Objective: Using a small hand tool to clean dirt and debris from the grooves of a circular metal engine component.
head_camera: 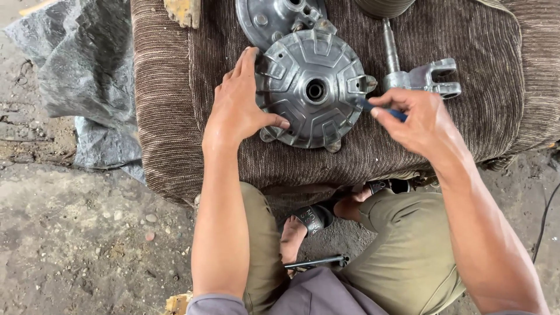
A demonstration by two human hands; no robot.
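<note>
A round grey metal hub cover (315, 87) with ribs and a centre hole lies on a brown corduroy cushion (169, 116). My left hand (239, 102) rests on its left rim, thumb on the lower edge, fingers spread along the side. My right hand (414, 119) pinches a small blue-handled tool (382, 109) whose tip meets the cover's right edge. A metal shaft with a forked yoke (420, 79) lies just behind my right hand.
A second grey metal casting (268, 17) sits behind the cover. A grey plastic sheet (81, 70) lies at the left on the dirt floor. A dark metal rod (318, 261) lies by my sandalled feet. A cable (545, 219) runs at the right.
</note>
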